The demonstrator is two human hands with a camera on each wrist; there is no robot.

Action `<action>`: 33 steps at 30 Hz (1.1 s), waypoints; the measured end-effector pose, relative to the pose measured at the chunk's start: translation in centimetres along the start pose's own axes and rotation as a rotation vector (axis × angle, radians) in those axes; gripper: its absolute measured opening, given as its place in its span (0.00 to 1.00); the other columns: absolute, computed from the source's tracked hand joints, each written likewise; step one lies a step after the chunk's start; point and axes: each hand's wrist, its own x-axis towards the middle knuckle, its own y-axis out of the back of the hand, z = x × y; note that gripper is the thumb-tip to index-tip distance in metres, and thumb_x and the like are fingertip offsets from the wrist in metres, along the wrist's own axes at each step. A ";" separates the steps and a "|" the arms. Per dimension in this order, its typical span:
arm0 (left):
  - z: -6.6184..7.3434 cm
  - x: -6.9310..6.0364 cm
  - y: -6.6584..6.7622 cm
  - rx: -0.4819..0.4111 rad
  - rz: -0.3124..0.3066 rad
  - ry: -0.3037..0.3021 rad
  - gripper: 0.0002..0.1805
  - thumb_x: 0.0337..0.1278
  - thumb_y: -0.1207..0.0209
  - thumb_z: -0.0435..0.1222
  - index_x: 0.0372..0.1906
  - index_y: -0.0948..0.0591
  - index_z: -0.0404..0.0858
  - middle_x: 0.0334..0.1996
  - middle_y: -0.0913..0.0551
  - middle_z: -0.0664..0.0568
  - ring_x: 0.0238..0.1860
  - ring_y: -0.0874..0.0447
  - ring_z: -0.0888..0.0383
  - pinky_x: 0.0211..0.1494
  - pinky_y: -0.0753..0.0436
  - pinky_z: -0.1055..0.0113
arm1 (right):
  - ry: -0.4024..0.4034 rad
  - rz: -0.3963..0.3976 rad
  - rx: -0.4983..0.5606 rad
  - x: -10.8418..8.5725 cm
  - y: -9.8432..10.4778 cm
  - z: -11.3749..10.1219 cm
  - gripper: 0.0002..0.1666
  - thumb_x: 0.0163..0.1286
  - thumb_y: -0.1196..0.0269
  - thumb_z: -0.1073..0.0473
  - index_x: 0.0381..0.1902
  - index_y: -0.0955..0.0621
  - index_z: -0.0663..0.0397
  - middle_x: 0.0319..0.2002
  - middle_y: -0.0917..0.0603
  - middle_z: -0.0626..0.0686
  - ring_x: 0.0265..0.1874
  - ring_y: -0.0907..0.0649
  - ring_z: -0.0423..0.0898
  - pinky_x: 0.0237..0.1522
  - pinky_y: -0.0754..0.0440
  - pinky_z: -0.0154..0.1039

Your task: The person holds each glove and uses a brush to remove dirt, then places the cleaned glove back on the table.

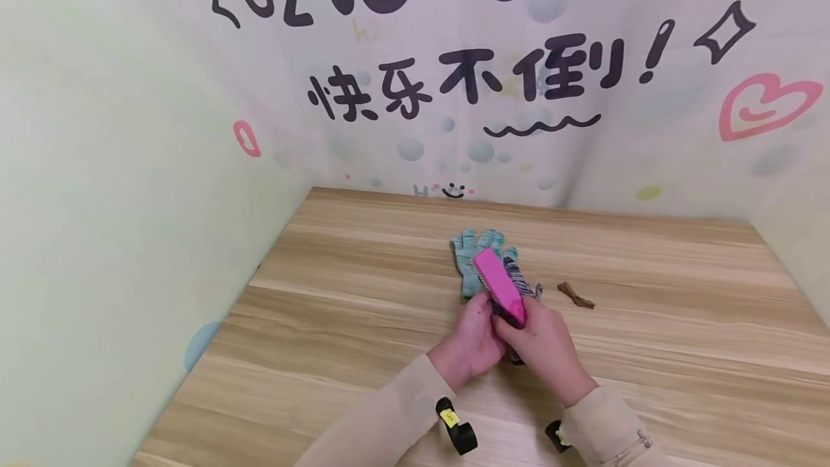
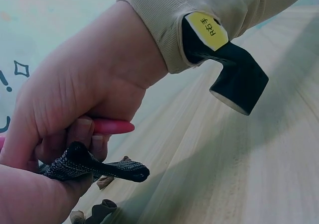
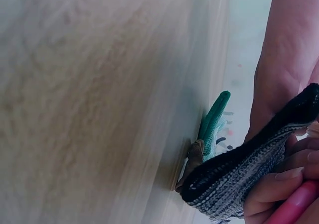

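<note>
The right hand (image 1: 545,341) (image 2: 84,79) grips a pink brush-like object (image 1: 496,278), its fingers curled round the pink handle (image 2: 113,127) (image 3: 295,204). Beneath it, the left hand (image 1: 476,337) (image 2: 30,196) (image 3: 286,84) holds a dark grey knitted glove (image 1: 519,278) with a black cuff (image 2: 75,159) (image 3: 239,176). The pink object lies over the glove, hiding part of it; its underside is hard to see. Just beyond the hands, a teal glove (image 1: 467,265) (image 3: 213,117) lies on the table with its fingers pointing away.
On the wooden table (image 1: 324,323), a small brown twisted strip (image 1: 576,295) (image 3: 192,164) lies to the right of the gloves. A printed cloth (image 1: 389,128) hangs behind the table, and a pale wall (image 1: 130,164) stands at the left. Black bands (image 1: 462,434) hang at the wrists.
</note>
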 end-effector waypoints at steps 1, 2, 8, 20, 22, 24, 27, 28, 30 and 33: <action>0.0 0.0 0.0 0.002 -0.001 0.000 0.32 0.77 0.66 0.48 0.77 0.39 0.36 0.76 0.35 0.45 0.78 0.41 0.52 0.83 0.44 0.60 | 0.000 0.001 -0.002 0.0 0.0 0.0 0.17 0.64 0.30 0.55 0.38 0.21 0.63 0.25 0.21 0.53 0.23 0.25 0.44 0.21 0.24 0.35; -0.1 0.0 -0.1 0.001 0.004 0.000 0.32 0.77 0.66 0.48 0.77 0.39 0.36 0.76 0.35 0.46 0.77 0.40 0.52 0.83 0.44 0.60 | 0.000 0.003 -0.006 0.0 0.0 0.0 0.16 0.63 0.30 0.55 0.37 0.21 0.63 0.25 0.21 0.53 0.23 0.25 0.44 0.21 0.24 0.35; -0.1 0.0 -0.1 -0.010 0.007 0.006 0.32 0.78 0.67 0.48 0.77 0.39 0.37 0.77 0.37 0.47 0.78 0.42 0.53 0.83 0.45 0.60 | -0.004 0.010 -0.014 0.1 -0.2 -0.1 0.14 0.62 0.31 0.56 0.34 0.20 0.62 0.23 0.22 0.52 0.23 0.25 0.44 0.20 0.25 0.35; -0.3 0.0 -0.2 -0.031 0.002 -0.005 0.33 0.78 0.67 0.49 0.78 0.42 0.37 0.78 0.39 0.47 0.80 0.47 0.52 0.84 0.47 0.60 | -0.004 0.000 -0.006 0.2 -0.1 -0.1 0.09 0.63 0.35 0.61 0.28 0.23 0.59 0.20 0.27 0.50 0.20 0.27 0.43 0.17 0.28 0.35; -0.4 0.0 -0.1 -0.028 0.000 -0.010 0.33 0.77 0.67 0.49 0.78 0.42 0.37 0.78 0.39 0.47 0.80 0.47 0.51 0.84 0.48 0.59 | 0.003 0.001 -0.009 0.2 0.1 0.0 0.09 0.63 0.35 0.61 0.28 0.24 0.59 0.20 0.28 0.50 0.20 0.28 0.43 0.17 0.28 0.35; -0.5 -0.1 0.0 -0.025 -0.004 -0.013 0.33 0.77 0.66 0.49 0.78 0.41 0.38 0.77 0.38 0.46 0.80 0.46 0.51 0.84 0.49 0.59 | 0.012 0.003 -0.007 0.3 0.2 0.1 0.08 0.63 0.36 0.61 0.31 0.22 0.61 0.21 0.27 0.51 0.21 0.28 0.43 0.18 0.28 0.34; -0.5 -0.1 0.3 -0.011 -0.014 -0.010 0.32 0.76 0.65 0.49 0.77 0.38 0.39 0.75 0.34 0.46 0.77 0.41 0.51 0.83 0.46 0.58 | 0.023 0.000 0.002 0.4 0.5 0.1 0.09 0.65 0.37 0.62 0.37 0.21 0.64 0.23 0.25 0.52 0.22 0.27 0.44 0.19 0.27 0.34; -0.6 -0.1 0.4 -0.004 -0.018 -0.007 0.32 0.76 0.64 0.49 0.76 0.37 0.39 0.74 0.32 0.46 0.75 0.38 0.52 0.82 0.43 0.58 | 0.026 0.000 0.004 0.4 0.6 0.1 0.10 0.65 0.37 0.62 0.39 0.20 0.65 0.24 0.25 0.53 0.22 0.27 0.44 0.19 0.27 0.34; -0.6 -0.2 0.7 0.005 -0.014 -0.001 0.31 0.75 0.62 0.49 0.74 0.33 0.39 0.70 0.27 0.47 0.69 0.31 0.55 0.76 0.35 0.60 | 0.026 -0.004 0.008 0.4 0.9 0.0 0.12 0.66 0.38 0.61 0.42 0.20 0.66 0.24 0.24 0.53 0.21 0.27 0.44 0.19 0.27 0.34; -0.7 -0.2 1.1 0.033 0.004 0.006 0.26 0.73 0.59 0.47 0.66 0.25 0.38 0.57 0.18 0.51 0.55 0.23 0.59 0.61 0.26 0.66 | 0.022 0.005 0.007 0.4 1.2 -0.1 0.11 0.67 0.38 0.61 0.41 0.21 0.65 0.23 0.26 0.52 0.21 0.27 0.43 0.18 0.28 0.34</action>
